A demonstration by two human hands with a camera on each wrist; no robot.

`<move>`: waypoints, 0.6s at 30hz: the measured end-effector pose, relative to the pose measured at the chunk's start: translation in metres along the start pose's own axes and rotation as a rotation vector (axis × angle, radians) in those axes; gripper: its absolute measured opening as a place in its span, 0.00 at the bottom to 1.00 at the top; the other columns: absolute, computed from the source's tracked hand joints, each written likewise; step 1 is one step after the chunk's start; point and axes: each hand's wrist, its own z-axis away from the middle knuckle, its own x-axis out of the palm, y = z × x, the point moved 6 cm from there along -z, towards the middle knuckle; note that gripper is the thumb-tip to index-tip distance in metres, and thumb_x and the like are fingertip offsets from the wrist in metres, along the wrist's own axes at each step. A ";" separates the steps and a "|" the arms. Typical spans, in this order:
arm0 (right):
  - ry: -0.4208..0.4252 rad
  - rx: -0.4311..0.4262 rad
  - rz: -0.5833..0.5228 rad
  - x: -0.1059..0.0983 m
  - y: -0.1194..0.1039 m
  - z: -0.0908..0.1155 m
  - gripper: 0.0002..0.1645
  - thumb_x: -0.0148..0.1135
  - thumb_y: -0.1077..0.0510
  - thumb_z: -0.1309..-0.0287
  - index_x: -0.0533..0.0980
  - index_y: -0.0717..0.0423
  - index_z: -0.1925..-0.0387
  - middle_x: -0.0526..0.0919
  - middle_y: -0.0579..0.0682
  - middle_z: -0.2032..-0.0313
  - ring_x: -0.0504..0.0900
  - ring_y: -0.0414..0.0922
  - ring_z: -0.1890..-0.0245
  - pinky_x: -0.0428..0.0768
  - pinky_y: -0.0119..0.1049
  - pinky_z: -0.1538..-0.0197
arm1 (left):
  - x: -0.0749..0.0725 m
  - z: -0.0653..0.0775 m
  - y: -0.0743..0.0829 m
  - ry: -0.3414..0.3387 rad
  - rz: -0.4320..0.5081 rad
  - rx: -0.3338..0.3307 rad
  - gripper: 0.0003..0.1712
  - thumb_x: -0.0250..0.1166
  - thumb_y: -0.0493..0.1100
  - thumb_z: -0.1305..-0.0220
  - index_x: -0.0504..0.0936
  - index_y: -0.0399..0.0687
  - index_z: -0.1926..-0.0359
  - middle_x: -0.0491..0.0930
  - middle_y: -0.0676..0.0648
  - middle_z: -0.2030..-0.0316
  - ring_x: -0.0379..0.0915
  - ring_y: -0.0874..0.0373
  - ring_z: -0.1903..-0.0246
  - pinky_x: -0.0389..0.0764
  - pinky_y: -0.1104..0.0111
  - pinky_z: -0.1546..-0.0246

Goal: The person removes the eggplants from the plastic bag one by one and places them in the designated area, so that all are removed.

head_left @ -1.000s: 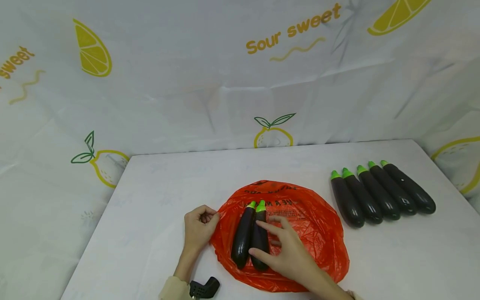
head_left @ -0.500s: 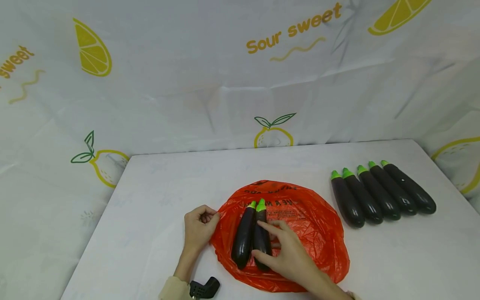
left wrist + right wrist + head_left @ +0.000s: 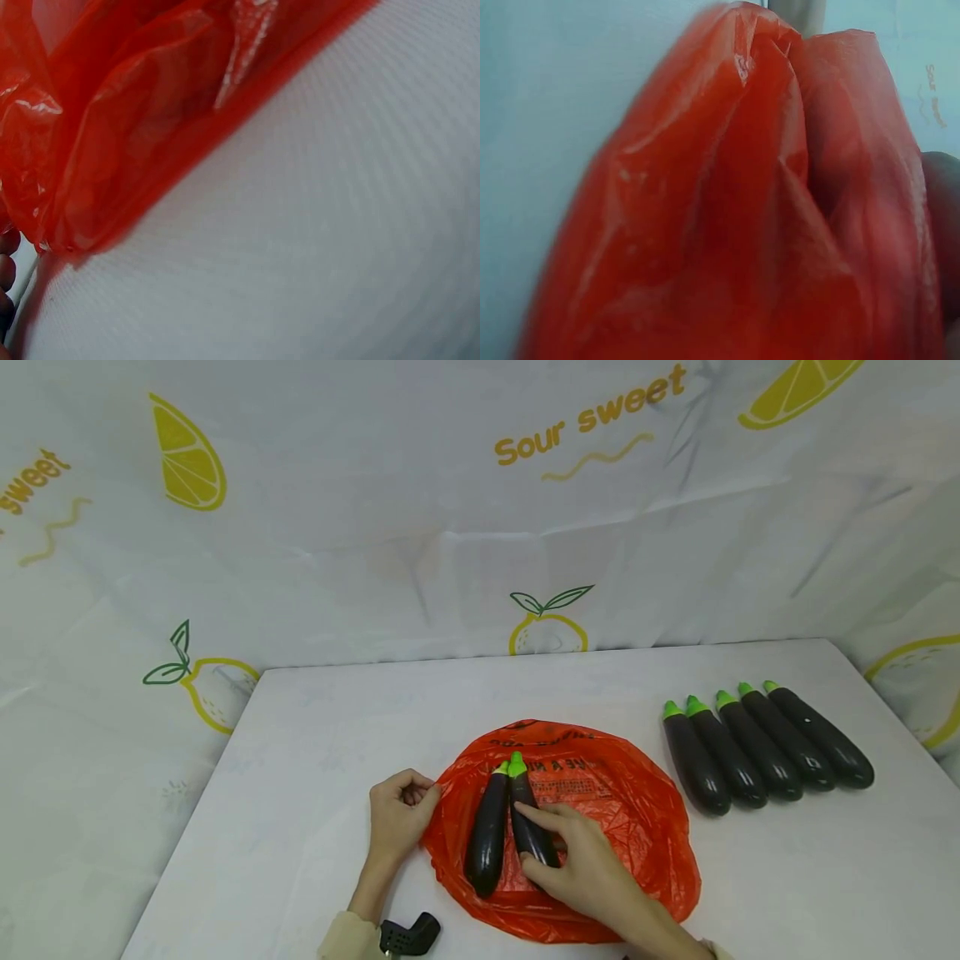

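An open red plastic bag point(image 3: 630, 827) lies on the table with two dark eggplants with green stems inside. My left hand point(image 3: 400, 818) pinches the bag's left edge between thumb and curled fingers. The left eggplant point(image 3: 487, 839) lies nearly upright in the head view, untouched. Around the other eggplant point(image 3: 525, 797) my right hand point(image 3: 588, 864) curls its thumb and fingers, covering part of its lower half. That eggplant slants, its stem touching or almost touching the left one's stem. In the right wrist view the bag's folds point(image 3: 727, 225) hide nearly all of the hand.
Several more eggplants point(image 3: 757, 752) lie side by side in a slanting row on the right of the white table point(image 3: 322, 735). A small black object point(image 3: 411, 935) sits by the left wrist. Behind the table hangs a lemon-printed white cloth point(image 3: 337, 527).
The right hand has shifted slightly right with the eggplant it grips. That eggplant has turned, its lower end swinging right, away from the left one. My left hand has stayed put.
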 end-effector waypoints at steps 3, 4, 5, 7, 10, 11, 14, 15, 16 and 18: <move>-0.012 -0.002 0.003 0.000 0.000 0.000 0.32 0.74 0.53 0.45 0.79 0.54 0.38 0.81 0.63 0.45 0.86 0.47 0.55 0.87 0.33 0.57 | 0.000 0.000 0.000 -0.003 0.000 -0.001 0.09 0.70 0.31 0.45 0.86 0.50 0.77 0.77 0.52 0.84 0.65 0.68 0.81 0.70 0.76 0.79; -0.013 -0.001 0.001 0.000 0.000 0.000 0.33 0.75 0.51 0.44 0.79 0.55 0.38 0.81 0.63 0.45 0.86 0.47 0.54 0.88 0.34 0.57 | 0.000 0.000 0.000 -0.003 0.001 -0.001 0.09 0.69 0.31 0.45 0.86 0.50 0.77 0.77 0.52 0.84 0.65 0.68 0.81 0.70 0.75 0.79; -0.013 0.000 0.002 0.000 0.000 0.001 0.34 0.75 0.49 0.45 0.79 0.55 0.38 0.81 0.63 0.45 0.86 0.48 0.54 0.88 0.34 0.57 | 0.000 0.000 0.000 -0.003 -0.001 0.000 0.10 0.69 0.31 0.45 0.86 0.50 0.77 0.77 0.52 0.84 0.65 0.68 0.81 0.70 0.75 0.79; -0.006 0.005 0.022 -0.001 0.001 0.001 0.36 0.76 0.45 0.46 0.79 0.55 0.38 0.81 0.62 0.45 0.86 0.47 0.54 0.87 0.33 0.57 | 0.000 0.000 0.000 -0.002 -0.002 0.002 0.10 0.69 0.31 0.45 0.86 0.50 0.77 0.77 0.52 0.84 0.65 0.68 0.81 0.70 0.75 0.79; 0.006 0.020 0.051 -0.001 0.001 0.001 0.37 0.77 0.44 0.48 0.80 0.53 0.38 0.80 0.59 0.46 0.82 0.42 0.58 0.85 0.29 0.60 | 0.000 0.000 0.000 0.001 0.003 0.003 0.10 0.69 0.31 0.45 0.86 0.50 0.77 0.77 0.52 0.84 0.65 0.68 0.81 0.70 0.76 0.79; 0.007 0.023 0.052 -0.001 0.001 0.001 0.36 0.78 0.44 0.48 0.80 0.53 0.38 0.80 0.58 0.47 0.80 0.41 0.60 0.84 0.28 0.62 | 0.000 0.000 0.000 0.001 0.005 0.003 0.10 0.69 0.31 0.45 0.86 0.50 0.77 0.77 0.52 0.84 0.65 0.68 0.81 0.70 0.76 0.79; 0.004 0.036 0.038 -0.001 0.001 0.001 0.34 0.78 0.49 0.48 0.80 0.52 0.39 0.78 0.58 0.48 0.76 0.38 0.66 0.80 0.26 0.66 | 0.000 0.000 0.000 0.002 0.007 0.002 0.09 0.69 0.31 0.46 0.87 0.49 0.77 0.77 0.52 0.84 0.65 0.68 0.81 0.70 0.76 0.79; 0.002 0.037 0.031 -0.001 0.001 0.001 0.33 0.77 0.51 0.48 0.80 0.52 0.39 0.78 0.58 0.49 0.76 0.38 0.67 0.80 0.25 0.66 | 0.000 0.000 0.000 0.002 0.007 0.000 0.09 0.69 0.31 0.46 0.87 0.49 0.77 0.77 0.52 0.84 0.65 0.68 0.81 0.70 0.76 0.79; 0.003 0.037 0.028 -0.002 0.001 0.001 0.33 0.77 0.53 0.48 0.80 0.52 0.39 0.79 0.58 0.49 0.77 0.37 0.67 0.80 0.25 0.66 | 0.000 0.000 0.000 0.002 0.006 -0.001 0.09 0.69 0.31 0.46 0.87 0.49 0.77 0.77 0.52 0.84 0.65 0.68 0.81 0.70 0.76 0.79; 0.006 0.033 0.030 -0.003 0.000 0.001 0.32 0.76 0.56 0.48 0.81 0.51 0.40 0.80 0.57 0.50 0.77 0.37 0.68 0.80 0.25 0.66 | 0.000 0.000 0.000 0.001 0.002 -0.004 0.09 0.69 0.31 0.46 0.86 0.49 0.77 0.77 0.52 0.84 0.65 0.68 0.81 0.70 0.76 0.79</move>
